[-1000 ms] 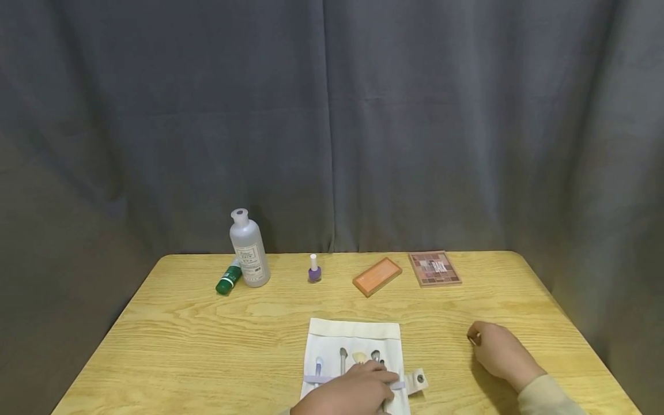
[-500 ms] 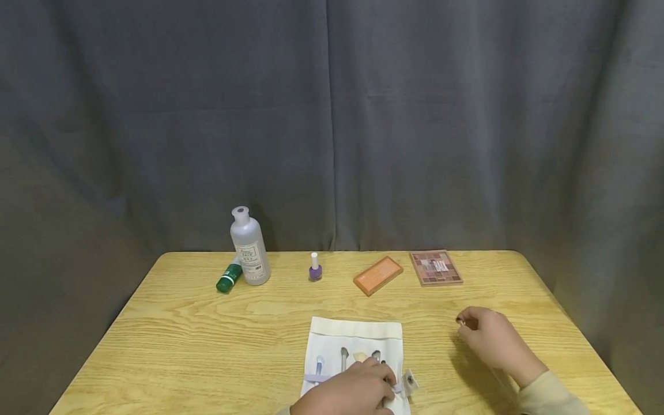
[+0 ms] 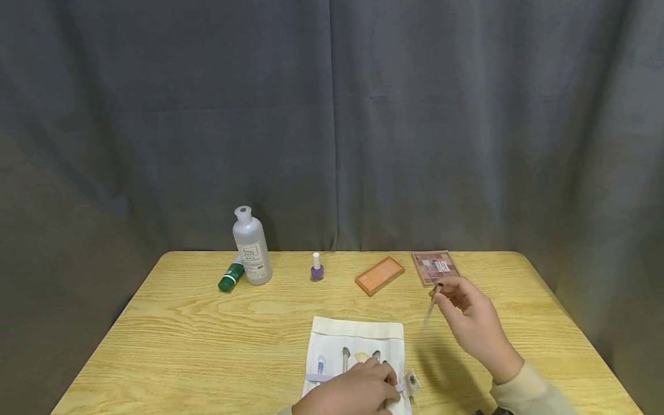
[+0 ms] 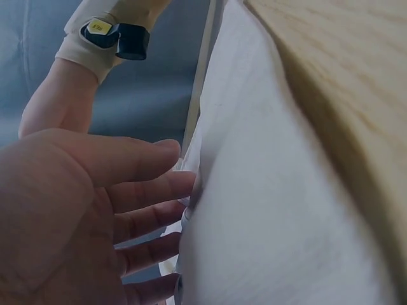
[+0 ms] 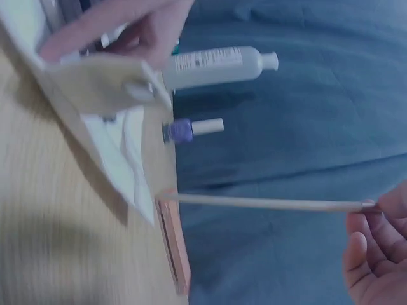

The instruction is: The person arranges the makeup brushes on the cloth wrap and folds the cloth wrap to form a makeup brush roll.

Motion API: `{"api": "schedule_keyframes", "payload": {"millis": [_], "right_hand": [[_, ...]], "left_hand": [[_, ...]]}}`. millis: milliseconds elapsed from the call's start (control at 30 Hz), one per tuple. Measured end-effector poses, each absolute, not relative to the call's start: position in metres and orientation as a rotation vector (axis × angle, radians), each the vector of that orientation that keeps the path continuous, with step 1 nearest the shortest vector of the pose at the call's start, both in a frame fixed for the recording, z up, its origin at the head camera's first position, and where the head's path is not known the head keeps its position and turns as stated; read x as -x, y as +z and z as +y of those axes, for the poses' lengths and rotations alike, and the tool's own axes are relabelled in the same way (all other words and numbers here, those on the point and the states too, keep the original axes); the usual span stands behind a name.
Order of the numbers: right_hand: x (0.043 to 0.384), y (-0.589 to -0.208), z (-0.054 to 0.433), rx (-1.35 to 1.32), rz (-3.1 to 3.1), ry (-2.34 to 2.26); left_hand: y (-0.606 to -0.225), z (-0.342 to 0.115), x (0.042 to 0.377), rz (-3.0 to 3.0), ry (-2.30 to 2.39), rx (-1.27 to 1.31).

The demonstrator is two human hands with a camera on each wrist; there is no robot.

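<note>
My right hand [image 3: 476, 325] is raised above the table, right of a white brush pouch [image 3: 358, 330]. Its fingertips pinch a slim makeup brush [image 3: 429, 312] by the dark head end. The pale handle slants down to the left; in the right wrist view the handle [image 5: 267, 203] stretches out from the fingertips. Several brushes stand in the pouch under a lilac band [image 3: 318, 378], partly covered by my left hand [image 3: 350, 389]. That hand rests on the pouch, and in the left wrist view its fingers [image 4: 149, 187] lie nearly straight against the white fabric.
Along the back stand a clear bottle [image 3: 252, 251] and a purple nail polish bottle [image 3: 317, 270]. A green tube [image 3: 231, 276], an orange case [image 3: 380, 275] and an eyeshadow palette [image 3: 434, 267] lie there too. A snap tab [image 3: 412, 381] sticks out right of the pouch.
My right hand has risen and moved left and away from me with the brush, whose handle now shows. The left hand has stayed on the pouch; the snap tab has tilted up.
</note>
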State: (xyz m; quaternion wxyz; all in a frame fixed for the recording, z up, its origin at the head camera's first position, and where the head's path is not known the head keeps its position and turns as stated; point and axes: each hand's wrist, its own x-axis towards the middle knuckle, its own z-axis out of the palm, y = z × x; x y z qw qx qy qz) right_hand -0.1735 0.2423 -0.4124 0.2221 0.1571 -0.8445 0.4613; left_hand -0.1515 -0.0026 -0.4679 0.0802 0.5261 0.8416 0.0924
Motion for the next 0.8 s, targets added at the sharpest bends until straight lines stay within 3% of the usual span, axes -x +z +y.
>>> {"api": "schedule_keyframes", "payload": {"millis": [467,800], "right_hand": [[0.176,-0.432,0.217,-0.521,-2.39,1.539],[0.184,-0.445,0.21,-0.414,-2.507,1.658]], "left_hand": [[-0.467,0.0,0.149,2.556,0.229,-1.549],[-0.468,0.0,0.149,2.563,0.233,-1.512]]}}
